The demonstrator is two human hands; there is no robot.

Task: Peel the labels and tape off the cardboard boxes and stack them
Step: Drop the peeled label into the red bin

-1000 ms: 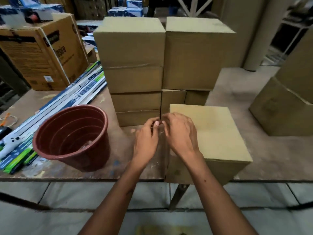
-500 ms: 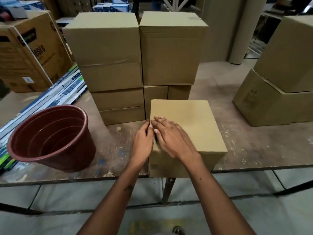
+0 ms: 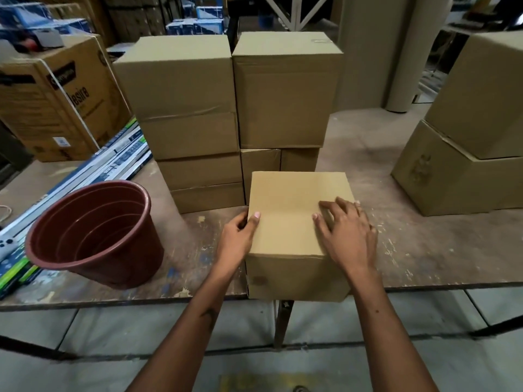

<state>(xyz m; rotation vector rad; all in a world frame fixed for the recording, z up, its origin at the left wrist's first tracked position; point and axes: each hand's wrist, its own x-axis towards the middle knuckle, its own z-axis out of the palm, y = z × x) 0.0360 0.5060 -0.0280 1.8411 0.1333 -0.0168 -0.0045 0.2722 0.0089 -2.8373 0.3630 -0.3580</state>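
A small plain cardboard box sits at the table's front edge, slightly overhanging it. My left hand grips its left side, thumb over the top edge. My right hand lies on the right part of its top, fingers spread and bent over the right edge. Behind it stands a stack of cardboard boxes, several high, with a second column to its right. A bit of clear tape shows on the top of the right column.
A brown plastic pot lies tilted on the wooden table at the left. Long flat packages and a printed carton are at the far left. Two more stacked boxes stand at the right.
Both hands were together at the box's top left edge. My right hand has slid across the top to the right side; my left hand has moved onto the left side.
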